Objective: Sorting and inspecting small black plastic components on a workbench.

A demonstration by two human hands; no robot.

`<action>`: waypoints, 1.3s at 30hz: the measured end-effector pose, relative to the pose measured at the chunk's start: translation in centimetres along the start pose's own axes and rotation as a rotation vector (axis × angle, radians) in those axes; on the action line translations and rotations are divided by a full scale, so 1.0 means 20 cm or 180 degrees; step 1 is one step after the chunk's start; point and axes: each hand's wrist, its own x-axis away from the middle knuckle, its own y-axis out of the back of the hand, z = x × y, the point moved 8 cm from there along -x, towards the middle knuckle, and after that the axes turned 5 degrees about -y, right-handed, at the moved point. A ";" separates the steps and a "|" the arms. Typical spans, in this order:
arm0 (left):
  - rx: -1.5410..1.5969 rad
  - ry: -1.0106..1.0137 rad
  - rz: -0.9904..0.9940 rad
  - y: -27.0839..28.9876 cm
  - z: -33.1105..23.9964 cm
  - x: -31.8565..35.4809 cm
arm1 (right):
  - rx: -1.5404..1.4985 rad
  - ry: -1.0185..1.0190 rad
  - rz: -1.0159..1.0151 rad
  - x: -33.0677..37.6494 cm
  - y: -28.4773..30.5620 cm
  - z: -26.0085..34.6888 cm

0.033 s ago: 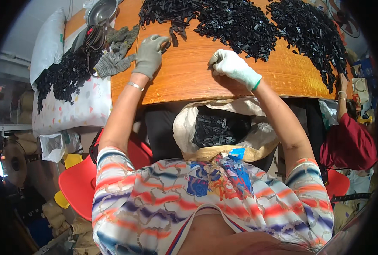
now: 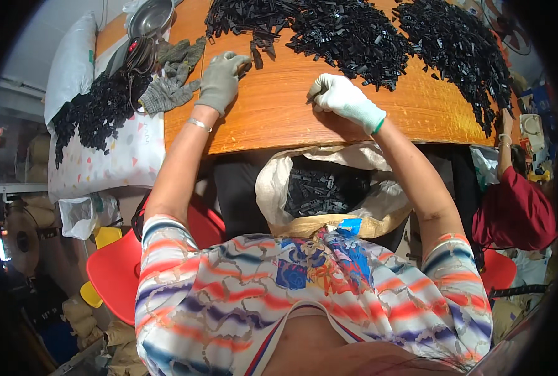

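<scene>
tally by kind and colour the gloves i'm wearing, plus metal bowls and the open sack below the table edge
Grey worn glove: 1
White worn glove: 1
Metal bowl: 1
Open sack: 1
Total: 4

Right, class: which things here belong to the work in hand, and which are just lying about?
Seemingly in the work:
black pieces
gloved left hand
gloved right hand
table
open sack of dark pieces

Seemingly lying about:
loose gloves
metal bowl

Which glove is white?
The glove on the right hand, with a green cuff edge; the left hand wears grey, and the loose gloves beside it are greyish.
</scene>
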 end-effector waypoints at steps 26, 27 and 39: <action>0.5657 0.1736 -0.0080 0.00 -0.47 0.35 | -0.0964 0.0289 -0.1056 0.23 -0.08 0.33; 0.5838 0.1827 -0.0109 0.00 -0.51 0.36 | -0.1156 0.0375 -0.1153 0.24 -0.08 0.35; 0.5135 0.1576 -0.0250 0.08 -0.59 0.36 | -0.1078 0.0569 -0.1334 0.26 -0.10 0.41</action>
